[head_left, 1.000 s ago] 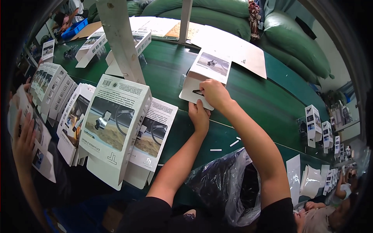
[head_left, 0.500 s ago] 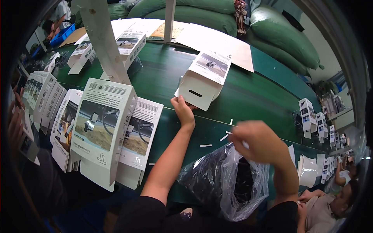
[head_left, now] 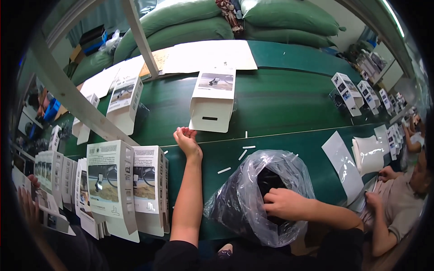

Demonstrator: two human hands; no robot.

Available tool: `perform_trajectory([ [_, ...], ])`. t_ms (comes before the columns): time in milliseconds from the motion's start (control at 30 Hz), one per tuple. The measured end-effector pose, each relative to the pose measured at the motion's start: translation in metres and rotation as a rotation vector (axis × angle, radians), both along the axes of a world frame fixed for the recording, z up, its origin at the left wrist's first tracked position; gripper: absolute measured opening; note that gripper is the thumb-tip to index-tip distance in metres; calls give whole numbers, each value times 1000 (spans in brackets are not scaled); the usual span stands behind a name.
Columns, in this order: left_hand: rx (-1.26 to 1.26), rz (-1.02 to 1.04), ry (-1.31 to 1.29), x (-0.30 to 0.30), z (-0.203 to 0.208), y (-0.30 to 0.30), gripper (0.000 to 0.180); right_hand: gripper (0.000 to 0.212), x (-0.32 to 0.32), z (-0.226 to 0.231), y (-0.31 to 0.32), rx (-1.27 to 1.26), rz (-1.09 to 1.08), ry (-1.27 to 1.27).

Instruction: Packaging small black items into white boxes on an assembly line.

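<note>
A white printed box (head_left: 212, 104) lies on the green table in front of me, its near flap lowered and a dark slot in it. My left hand (head_left: 188, 141) is just short of the flap's left corner, palm up, fingers loosely curved and holding nothing. A clear plastic bag (head_left: 235, 212) stands open at the near edge, with black items (head_left: 270, 179) inside. My right hand (head_left: 285, 203) reaches into the bag's mouth. Its fingers are bent together against the dark contents; what they hold, if anything, is hidden.
Several upright printed boxes (head_left: 103, 180) stand at my left, beside a white post (head_left: 86, 101). Small white strips (head_left: 224, 170) lie near the bag. More boxes (head_left: 347, 92) stand along the table at the right, near a seated co-worker (head_left: 402, 194).
My right hand has come down from above the bag into its mouth. My left hand has come off the box's flap. The view has turned to the right.
</note>
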State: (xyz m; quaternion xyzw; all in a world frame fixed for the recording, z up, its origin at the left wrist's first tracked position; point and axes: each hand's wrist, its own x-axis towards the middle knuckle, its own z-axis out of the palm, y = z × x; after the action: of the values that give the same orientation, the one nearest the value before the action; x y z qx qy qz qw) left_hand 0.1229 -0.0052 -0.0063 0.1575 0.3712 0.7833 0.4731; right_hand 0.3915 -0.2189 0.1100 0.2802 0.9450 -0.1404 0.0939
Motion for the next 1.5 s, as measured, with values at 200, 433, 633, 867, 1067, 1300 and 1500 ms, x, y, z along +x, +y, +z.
perform_trajectory([
  [200, -9, 36, -7, -6, 9, 3, 22, 30, 13, 54, 37, -275, -153, 263],
  [433, 5, 73, -33, 3, 8, -7, 20, 18, 54, 42, 82, -397, -856, 1106],
  [633, 0, 130, -75, 16, 8, -18, 20, 14, 61, 35, 75, -470, -866, 1095],
  [867, -22, 220, -101, 13, 19, -19, 21, 17, 45, 59, 85, -399, -802, 1060],
  [1067, -58, 254, -137, -7, 32, -15, 22, 18, 18, 78, 97, -122, -539, 793],
  [1300, -61, 146, 42, -11, 26, -13, 20, 14, -27, 84, 120, -87, -463, 802],
  [1500, -87, 67, -112, 5, 39, -20, 14, 13, -104, 67, 179, 146, -156, 765],
])
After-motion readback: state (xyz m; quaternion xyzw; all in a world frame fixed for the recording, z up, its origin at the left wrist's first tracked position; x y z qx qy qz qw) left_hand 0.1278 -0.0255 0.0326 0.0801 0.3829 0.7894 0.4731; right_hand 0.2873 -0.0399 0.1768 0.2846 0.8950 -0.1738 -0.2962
